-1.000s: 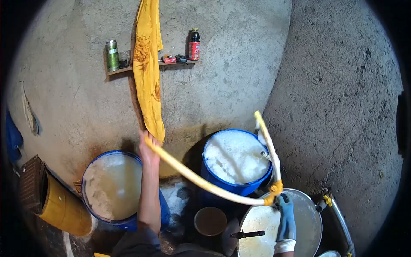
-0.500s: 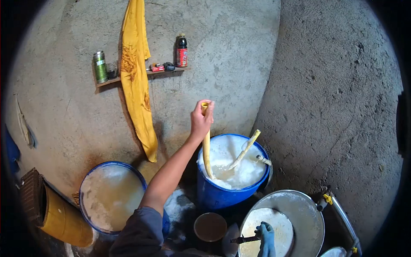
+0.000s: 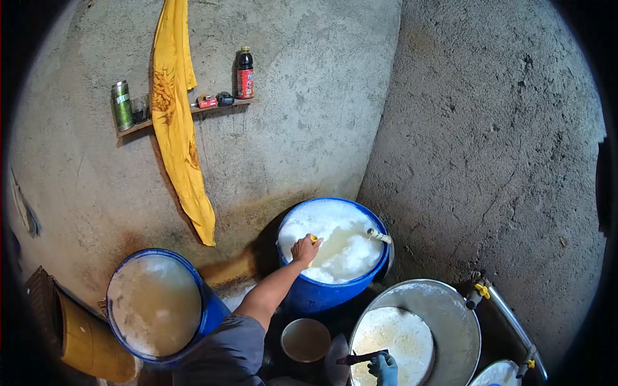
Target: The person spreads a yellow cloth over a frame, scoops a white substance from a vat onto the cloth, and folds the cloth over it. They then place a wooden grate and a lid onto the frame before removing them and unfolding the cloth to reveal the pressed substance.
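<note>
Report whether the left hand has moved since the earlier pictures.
Yes, rightward, then down. Against the right-hand blue barrel, the left hand first showed to its left, then above its far rim, now over its foam.

Foam (image 3: 322, 217) hid the hose (image 3: 314, 238) below the left hand (image 3: 303, 250), which also covered part of its end. The bottom edge cut off the right hand (image 3: 383, 369) and the tub (image 3: 459, 321); whether that hand gripped the bar (image 3: 362, 357) could not be told. The top edge cropped the cloth (image 3: 172, 116), which hid some of the shelf (image 3: 225, 108). Print on the bottle (image 3: 245, 76) was illegibly small.
</note>
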The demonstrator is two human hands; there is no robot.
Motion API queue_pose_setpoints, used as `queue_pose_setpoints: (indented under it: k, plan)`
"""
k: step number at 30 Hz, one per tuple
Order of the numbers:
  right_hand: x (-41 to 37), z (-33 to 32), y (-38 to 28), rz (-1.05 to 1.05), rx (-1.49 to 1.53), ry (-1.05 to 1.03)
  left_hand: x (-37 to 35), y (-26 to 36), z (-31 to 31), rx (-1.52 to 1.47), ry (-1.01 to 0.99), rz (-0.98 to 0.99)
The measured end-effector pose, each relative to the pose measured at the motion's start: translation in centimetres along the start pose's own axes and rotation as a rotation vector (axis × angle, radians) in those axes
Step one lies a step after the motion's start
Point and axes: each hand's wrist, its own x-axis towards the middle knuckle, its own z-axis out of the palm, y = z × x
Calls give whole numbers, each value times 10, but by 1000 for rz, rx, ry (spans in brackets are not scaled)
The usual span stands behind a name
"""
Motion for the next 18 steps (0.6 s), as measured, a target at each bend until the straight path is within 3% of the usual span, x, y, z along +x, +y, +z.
queue_pose_setpoints:
  k: [3,10,13,18]
  plan:
    - [-1,15,-12,2,-21,11,-6,-18,2,100,-70,-15]
    - [17,50,-41,-49,-18,-98,-6,-3,-51,-21,11,-41]
    - [15,75,-80,-26,-122,-187,3,14,-88,-32,71,90]
    - [82,112,-119,-332,-259,-481,17,35,-149,-80,182,180]
